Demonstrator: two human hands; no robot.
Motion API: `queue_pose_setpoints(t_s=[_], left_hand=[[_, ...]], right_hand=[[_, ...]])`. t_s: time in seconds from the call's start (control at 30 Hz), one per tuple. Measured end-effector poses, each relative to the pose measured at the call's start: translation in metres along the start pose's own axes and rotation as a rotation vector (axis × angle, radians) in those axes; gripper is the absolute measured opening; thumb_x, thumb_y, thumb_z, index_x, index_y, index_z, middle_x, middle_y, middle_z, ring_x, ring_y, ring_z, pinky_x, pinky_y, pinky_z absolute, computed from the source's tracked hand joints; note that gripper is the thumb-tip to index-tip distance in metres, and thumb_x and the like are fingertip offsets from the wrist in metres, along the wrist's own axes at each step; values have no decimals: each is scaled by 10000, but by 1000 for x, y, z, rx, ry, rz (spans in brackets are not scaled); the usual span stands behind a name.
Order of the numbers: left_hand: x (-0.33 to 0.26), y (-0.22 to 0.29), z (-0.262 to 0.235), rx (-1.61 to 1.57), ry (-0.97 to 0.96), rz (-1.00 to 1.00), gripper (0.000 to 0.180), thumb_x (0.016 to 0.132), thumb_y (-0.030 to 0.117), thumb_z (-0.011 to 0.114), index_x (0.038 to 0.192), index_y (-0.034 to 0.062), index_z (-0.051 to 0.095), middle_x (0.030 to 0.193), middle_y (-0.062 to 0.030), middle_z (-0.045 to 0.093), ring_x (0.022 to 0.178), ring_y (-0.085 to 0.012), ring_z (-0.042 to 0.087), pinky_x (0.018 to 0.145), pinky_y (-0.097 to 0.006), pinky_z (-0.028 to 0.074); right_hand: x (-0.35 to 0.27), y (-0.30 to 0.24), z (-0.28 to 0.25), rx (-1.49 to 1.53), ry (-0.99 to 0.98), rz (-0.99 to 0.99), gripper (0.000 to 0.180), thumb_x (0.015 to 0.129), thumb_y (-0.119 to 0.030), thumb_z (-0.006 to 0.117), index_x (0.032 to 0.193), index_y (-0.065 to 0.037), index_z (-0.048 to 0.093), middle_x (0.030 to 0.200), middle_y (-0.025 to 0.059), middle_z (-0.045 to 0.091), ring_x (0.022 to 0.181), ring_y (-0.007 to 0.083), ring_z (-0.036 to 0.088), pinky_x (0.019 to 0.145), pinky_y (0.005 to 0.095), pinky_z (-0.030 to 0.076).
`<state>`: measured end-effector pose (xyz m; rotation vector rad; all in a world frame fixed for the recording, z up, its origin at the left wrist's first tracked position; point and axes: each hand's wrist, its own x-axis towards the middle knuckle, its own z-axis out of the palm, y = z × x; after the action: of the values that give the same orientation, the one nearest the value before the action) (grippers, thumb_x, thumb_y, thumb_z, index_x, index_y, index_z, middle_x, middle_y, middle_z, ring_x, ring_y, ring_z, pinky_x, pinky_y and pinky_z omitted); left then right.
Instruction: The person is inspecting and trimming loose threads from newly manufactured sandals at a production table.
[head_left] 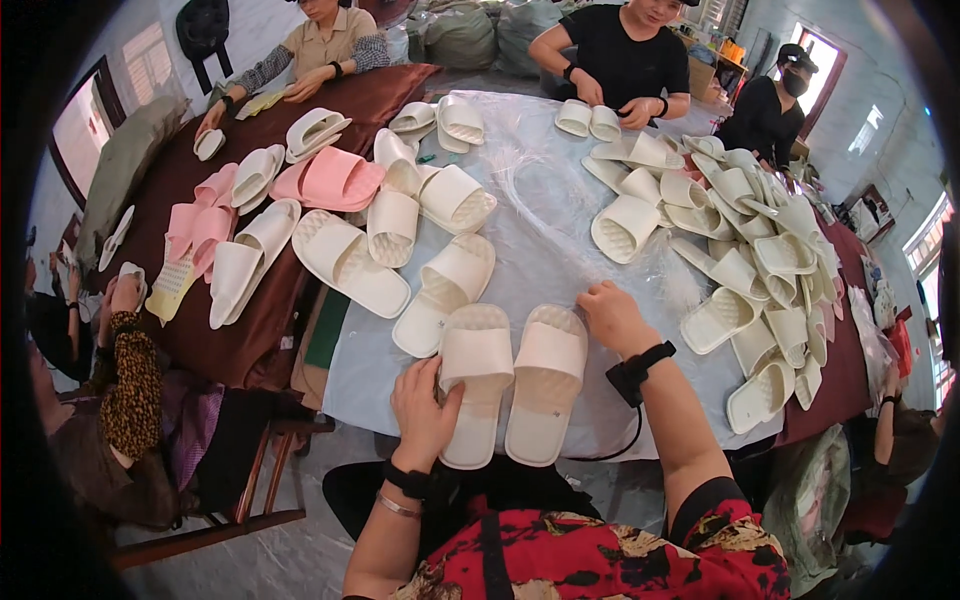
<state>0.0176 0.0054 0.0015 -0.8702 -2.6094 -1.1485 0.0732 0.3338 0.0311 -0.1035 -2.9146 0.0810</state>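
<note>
Two cream slide slippers lie side by side before me at the table's near edge, toes pointing away. My left hand (423, 405) grips the left slipper (477, 385) along its outer side, with the thumb over the footbed. Beside the toe of the right slipper (546, 385) is my right hand (615, 318), fingers curled and pressed together. Whether anything small is pinched there cannot be seen. Both wrists wear black bands, and a dark cable hangs from the right one. Just beyond the pair rests another cream slipper (447, 292).
Cream slippers (760, 260) are heaped at the right. More cream slippers and pink ones (330, 180) lie at the left. Clear plastic strands (540, 190) cross the pale table cover (570, 240). Co-workers sit around; one across handles a slipper pair (588, 121). A wooden chair (250, 490) stands lower left.
</note>
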Motion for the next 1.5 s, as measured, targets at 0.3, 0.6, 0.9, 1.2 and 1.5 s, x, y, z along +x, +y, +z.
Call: queue_pose_setpoints(t_s=[0.3, 0.6, 0.9, 1.2, 1.5], left_hand=[[8, 4, 12, 55, 71, -90, 433, 787, 250, 666, 1171, 74, 570, 1160, -90, 555, 1078, -310, 493, 889, -451, 362], [8, 4, 12, 77, 82, -87, 425, 788, 246, 660, 1165, 71, 571, 1149, -96, 555, 1071, -307, 494, 884, -444, 362], [7, 4, 14, 74, 94, -83, 412, 799, 253, 649, 1157, 66, 567, 1137, -97, 559, 1065, -310, 496, 883, -444, 360], [8, 4, 12, 44, 97, -51, 424, 786, 228, 662, 1156, 51, 556, 1126, -109, 563, 1079, -326, 491, 891, -459, 360], [7, 9, 8, 81, 114, -30, 375, 799, 206, 650, 1123, 43, 556, 1082, -136, 568, 1040, -341, 503, 850, -444, 385]], right_hand=[[0, 1, 4, -46, 62, -29, 69, 743, -119, 601, 735, -52, 619, 779, 84, 639, 837, 285, 605, 701, 414, 510], [10, -9, 5, -4, 180, 197, 150, 763, -197, 639, 786, -54, 599, 772, 125, 653, 792, 334, 625, 665, 451, 503], [5, 3, 15, -14, 129, 266, 249, 827, -289, 625, 741, -55, 617, 764, 158, 656, 763, 344, 635, 667, 456, 506], [11, 1, 13, -62, 73, 212, 177, 817, -221, 589, 793, -47, 605, 772, 165, 656, 775, 343, 643, 667, 457, 508], [13, 4, 17, -114, 27, 252, 159, 800, -207, 583, 782, -52, 615, 739, 157, 656, 760, 344, 647, 662, 459, 510]])
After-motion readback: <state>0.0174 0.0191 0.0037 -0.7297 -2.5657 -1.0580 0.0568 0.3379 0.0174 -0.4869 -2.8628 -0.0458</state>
